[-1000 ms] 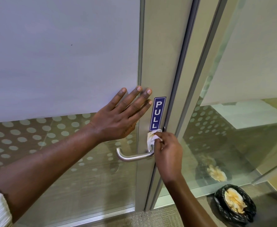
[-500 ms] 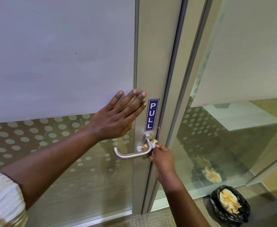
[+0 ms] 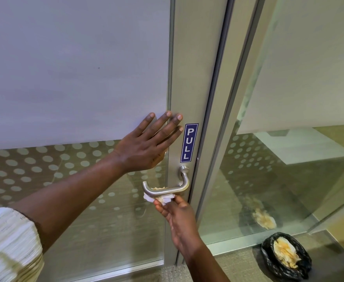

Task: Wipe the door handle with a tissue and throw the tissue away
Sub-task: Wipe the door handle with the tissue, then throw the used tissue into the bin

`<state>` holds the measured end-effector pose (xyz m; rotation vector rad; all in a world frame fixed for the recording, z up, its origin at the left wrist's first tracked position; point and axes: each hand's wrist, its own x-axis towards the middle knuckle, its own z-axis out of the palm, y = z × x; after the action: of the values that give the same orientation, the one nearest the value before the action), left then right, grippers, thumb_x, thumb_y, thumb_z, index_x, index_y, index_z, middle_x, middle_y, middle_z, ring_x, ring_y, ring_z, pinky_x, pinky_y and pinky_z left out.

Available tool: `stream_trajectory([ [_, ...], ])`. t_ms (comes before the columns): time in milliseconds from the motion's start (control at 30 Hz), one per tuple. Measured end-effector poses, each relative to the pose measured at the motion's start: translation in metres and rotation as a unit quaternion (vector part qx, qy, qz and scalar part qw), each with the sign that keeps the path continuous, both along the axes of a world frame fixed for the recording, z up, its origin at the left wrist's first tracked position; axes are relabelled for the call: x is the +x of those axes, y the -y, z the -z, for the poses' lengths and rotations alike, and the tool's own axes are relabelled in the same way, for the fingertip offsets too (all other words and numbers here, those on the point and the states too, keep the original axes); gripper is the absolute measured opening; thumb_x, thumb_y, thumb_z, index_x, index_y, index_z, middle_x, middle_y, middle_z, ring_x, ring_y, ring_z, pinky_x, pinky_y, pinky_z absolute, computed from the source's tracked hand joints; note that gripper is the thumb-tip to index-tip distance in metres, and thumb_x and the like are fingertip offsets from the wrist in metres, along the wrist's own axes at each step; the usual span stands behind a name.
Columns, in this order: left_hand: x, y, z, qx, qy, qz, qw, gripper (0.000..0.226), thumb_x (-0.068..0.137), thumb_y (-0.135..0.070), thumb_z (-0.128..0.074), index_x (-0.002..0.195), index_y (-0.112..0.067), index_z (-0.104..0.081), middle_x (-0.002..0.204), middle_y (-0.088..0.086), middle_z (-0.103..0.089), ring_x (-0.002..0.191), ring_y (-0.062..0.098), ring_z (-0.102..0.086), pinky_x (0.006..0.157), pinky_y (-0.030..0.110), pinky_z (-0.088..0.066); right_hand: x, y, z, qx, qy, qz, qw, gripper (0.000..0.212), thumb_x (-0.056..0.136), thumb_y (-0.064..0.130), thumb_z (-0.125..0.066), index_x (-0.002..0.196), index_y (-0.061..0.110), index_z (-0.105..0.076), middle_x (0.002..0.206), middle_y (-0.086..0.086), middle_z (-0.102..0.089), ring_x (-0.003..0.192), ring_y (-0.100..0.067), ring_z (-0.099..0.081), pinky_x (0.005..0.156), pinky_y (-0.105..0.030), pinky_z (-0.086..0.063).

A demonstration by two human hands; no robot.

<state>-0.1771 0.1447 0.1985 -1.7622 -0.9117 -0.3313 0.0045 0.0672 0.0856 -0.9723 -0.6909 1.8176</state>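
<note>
my right hand (image 3: 179,216) pinches tissue (image 3: 160,198) under door handle (image 3: 165,191); left hand (image 3: 146,147) flat, empty. wrap fully, drag along lever.

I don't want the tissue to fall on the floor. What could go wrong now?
1. The crumpled white tissue is pinched only by the right hand's fingertips under the curved silver metal door handle, so it might slip out.
2. The black-lined waste bin sits low on the floor to the right, so a throw might miss.
3. The left hand lies flat on the frosted glass door and might leave smudges.
</note>
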Motion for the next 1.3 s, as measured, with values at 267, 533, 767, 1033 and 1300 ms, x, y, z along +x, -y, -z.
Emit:
stream_trajectory([
  [267, 0.009, 0.008, 0.004, -0.029, 0.041, -0.016, 0.999, 0.070, 0.101, -0.026, -0.051, 0.166, -0.010, -0.028, 0.174, 0.018, -0.018, 0.161, 0.038, -0.014, 0.132, 0.054, -0.003, 0.047, -0.026, 0.001, -0.018, -0.030, 0.071, 0.997, 0.017, 0.096, -0.005, -0.056, 0.109, -0.004, -0.067, 0.089, -0.016, -0.078, 0.080, -0.027, -0.076, 0.071, -0.025, -0.062],
  [533, 0.060, 0.020, 0.029, -0.076, 0.078, -0.012, 0.994, 0.071, 0.094, -0.032, -0.067, 0.158, -0.009, -0.047, 0.167, 0.020, -0.036, 0.154, 0.035, -0.030, 0.125, 0.057, -0.015, 0.109, -0.056, -0.006, 0.009, 0.036, 0.077, 0.996, 0.018, 0.097, 0.003, -0.056, 0.109, 0.004, -0.070, 0.093, -0.015, -0.078, 0.074, -0.021, -0.074, 0.064, -0.026, -0.060],
  [767, 0.133, 0.002, 0.047, -0.147, 0.084, 0.001, 0.986, 0.086, 0.086, -0.037, -0.077, 0.158, -0.010, -0.038, 0.165, 0.020, -0.032, 0.152, 0.036, -0.030, 0.124, 0.057, -0.014, 0.181, -0.074, -0.007, 0.022, 0.121, 0.077, 0.989, 0.017, 0.094, 0.009, -0.055, 0.098, 0.009, -0.072, 0.095, -0.014, -0.078, 0.084, -0.030, -0.076, 0.064, -0.033, -0.059],
  [1033, 0.248, -0.031, 0.075, -0.231, 0.105, 0.012, 0.967, 0.069, 0.094, -0.038, -0.053, 0.156, -0.011, -0.042, 0.165, 0.018, -0.037, 0.152, 0.035, -0.031, 0.121, 0.058, -0.022, 0.291, -0.092, 0.004, 0.051, 0.190, 0.103, 0.975, 0.028, 0.095, 0.012, -0.059, 0.074, 0.019, -0.075, 0.079, -0.001, -0.075, 0.083, -0.021, -0.069, 0.074, -0.035, -0.060],
  [1300, 0.376, -0.063, 0.099, -0.313, 0.097, 0.034, 0.944, 0.068, 0.091, -0.040, -0.046, 0.152, -0.010, -0.055, 0.160, 0.019, -0.047, 0.150, 0.034, -0.035, 0.120, 0.057, -0.022, 0.416, -0.116, 0.033, 0.042, 0.209, 0.146, 0.966, 0.010, 0.096, 0.008, -0.059, 0.101, 0.007, -0.069, 0.099, -0.018, -0.076, 0.090, -0.027, -0.074, 0.068, -0.029, -0.059],
])
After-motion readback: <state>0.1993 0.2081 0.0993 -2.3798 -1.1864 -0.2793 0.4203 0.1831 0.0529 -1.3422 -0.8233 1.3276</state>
